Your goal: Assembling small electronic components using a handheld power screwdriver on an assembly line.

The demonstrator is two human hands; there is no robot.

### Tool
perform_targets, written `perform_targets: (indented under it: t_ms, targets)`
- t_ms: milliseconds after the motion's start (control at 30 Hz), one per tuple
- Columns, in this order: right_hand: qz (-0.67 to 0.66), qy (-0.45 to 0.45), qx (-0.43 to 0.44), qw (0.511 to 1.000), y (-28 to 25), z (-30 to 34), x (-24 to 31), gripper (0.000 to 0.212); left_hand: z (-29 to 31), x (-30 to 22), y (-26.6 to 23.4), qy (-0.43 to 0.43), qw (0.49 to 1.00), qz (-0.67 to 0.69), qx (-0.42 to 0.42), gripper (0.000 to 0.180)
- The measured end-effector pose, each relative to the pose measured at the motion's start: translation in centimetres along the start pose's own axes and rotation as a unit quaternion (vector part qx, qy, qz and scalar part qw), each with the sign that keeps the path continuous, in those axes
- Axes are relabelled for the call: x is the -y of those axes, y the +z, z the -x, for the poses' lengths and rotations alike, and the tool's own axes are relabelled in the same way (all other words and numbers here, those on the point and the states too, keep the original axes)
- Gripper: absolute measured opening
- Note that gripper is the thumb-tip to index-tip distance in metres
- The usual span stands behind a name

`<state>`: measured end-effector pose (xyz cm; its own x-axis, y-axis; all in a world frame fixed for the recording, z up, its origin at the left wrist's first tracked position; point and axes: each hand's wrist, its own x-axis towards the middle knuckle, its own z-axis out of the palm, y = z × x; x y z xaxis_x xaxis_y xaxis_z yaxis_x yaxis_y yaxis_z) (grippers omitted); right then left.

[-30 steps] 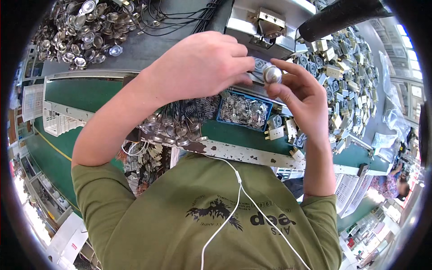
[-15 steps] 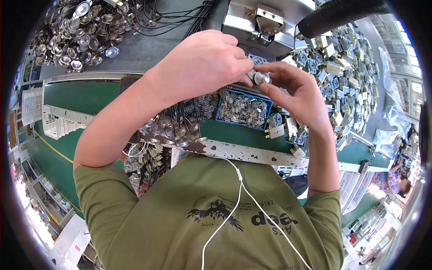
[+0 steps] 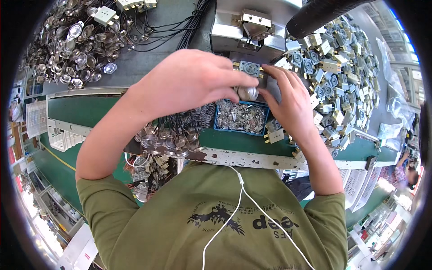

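My left hand [image 3: 193,81] and my right hand [image 3: 288,101] meet over the bench, both pinching a small round shiny metal cap [image 3: 248,93]. The cap sits just below a square grey part with brass tabs [image 3: 249,68], which rests at the foot of a metal press fixture [image 3: 254,27]. My right fingertips also touch that square part's edge. Under the hands lies a blue tray [image 3: 241,118] filled with small metal pieces.
A heap of shiny round caps [image 3: 74,49] and black wires [image 3: 180,31] lies at far left. Many square grey parts [image 3: 333,76] are piled at right. Wired cap assemblies [image 3: 166,135] lie near the bench's chipped white rail [image 3: 270,158]. A white earphone cord [image 3: 243,198] hangs down my green shirt.
Both hands have moved the round cap forward and down, from above the blue tray toward the square part at the fixture's base. The fingers have closed in tighter around it.
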<state>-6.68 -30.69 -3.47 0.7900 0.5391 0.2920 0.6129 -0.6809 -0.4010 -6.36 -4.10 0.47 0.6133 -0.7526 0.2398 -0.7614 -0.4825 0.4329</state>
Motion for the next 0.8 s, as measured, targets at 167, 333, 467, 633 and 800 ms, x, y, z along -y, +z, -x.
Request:
perform_targets:
  t_ms: [167, 333, 467, 633, 800]
  targets:
    - [-0.144, 0.063, -0.087, 0.984, -3.6, -0.9, 1.1, 0.039, -2.6, 1.7, 1.2, -0.115, 0.993, -0.024, 0.001, 0.031]
    - [-0.233, -0.138, -0.329, 0.905, -8.8, -5.6, -0.7, 0.037, -2.2, 2.5, 1.7, -0.185, 0.980, -0.036, 0.067, 0.037]
    - [-0.235, -0.146, -0.418, 0.865, -7.5, -11.6, 2.1, 0.044, -2.8, 2.7, 2.0, -0.173, 0.981, -0.044, 0.080, 0.037]
    - [-0.214, 0.040, -0.292, 0.931, -8.9, -12.4, 2.6, 0.045, -2.1, 2.7, 2.5, -0.157, 0.984, -0.070, 0.051, 0.034]
    - [-0.332, -0.118, -0.360, 0.864, -9.6, -11.9, 2.0, 0.026, -2.3, 2.2, 2.5, -0.150, 0.983, -0.097, 0.045, 0.030]
